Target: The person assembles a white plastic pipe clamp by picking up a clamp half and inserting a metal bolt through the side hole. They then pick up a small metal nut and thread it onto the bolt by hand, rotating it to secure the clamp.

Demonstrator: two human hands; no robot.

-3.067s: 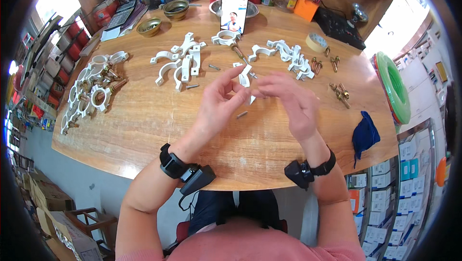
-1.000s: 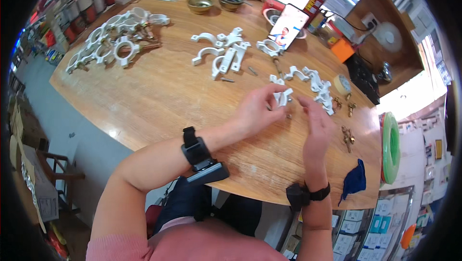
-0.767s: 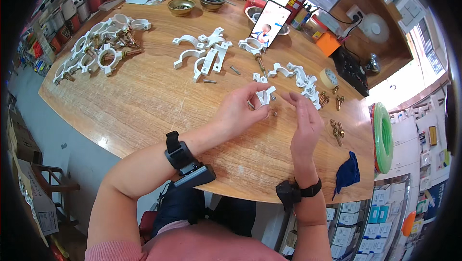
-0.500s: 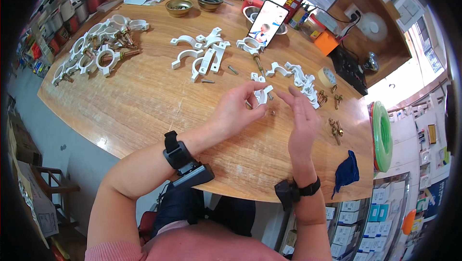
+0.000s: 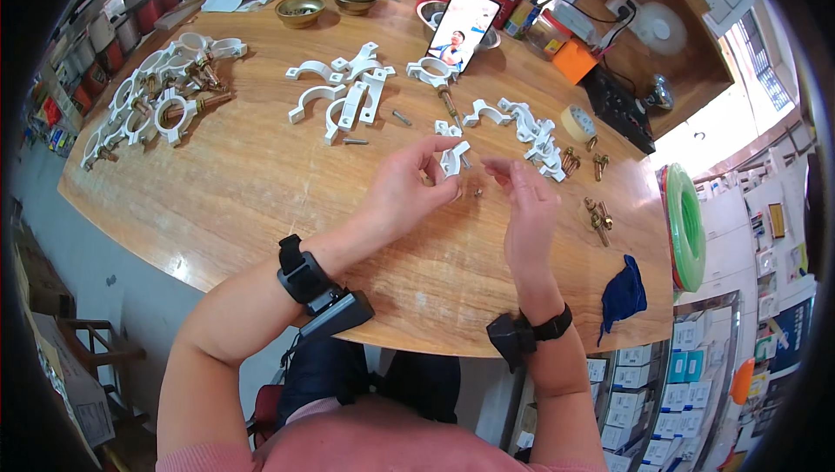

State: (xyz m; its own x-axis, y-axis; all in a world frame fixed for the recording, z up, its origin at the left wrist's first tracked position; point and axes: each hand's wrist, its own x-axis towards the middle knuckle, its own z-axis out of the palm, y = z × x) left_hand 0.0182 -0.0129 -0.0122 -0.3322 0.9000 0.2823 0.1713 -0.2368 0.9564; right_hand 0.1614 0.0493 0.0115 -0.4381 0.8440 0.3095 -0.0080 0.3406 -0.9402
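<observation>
My left hand (image 5: pixel 404 180) pinches a white half-ring pipe clamp (image 5: pixel 453 159), its curved side turned up, and a short screw (image 5: pixel 467 160) shows at its right end. Just to the right hovers my right hand (image 5: pixel 529 198), its fingers loosely bent and apart from the clamp; nothing shows in them. Between the hands a small nut (image 5: pixel 477 193) lies on the table. Beyond the left hand rests another white clamp piece (image 5: pixel 447 128). Behind that, a closed ring clamp with a bolt (image 5: pixel 432 73) leans by the phone (image 5: pixel 464 30).
Assembled ring clamps with bolts (image 5: pixel 174 117) pile up at the left. Loose clamp halves (image 5: pixel 348 98) lie mid-table, more (image 5: pixel 532 134) at the right. Brass-coloured bolts (image 5: pixel 599 218), a tape roll (image 5: pixel 577 123) and a blue cloth (image 5: pixel 624 300) sit rightward. Metal bowls (image 5: pixel 300 11) stand behind.
The whole view has shifted slightly, so the table things sit further left. My right hand's fingers have bent inward toward the clamp. My left hand keeps its pinch on it.
</observation>
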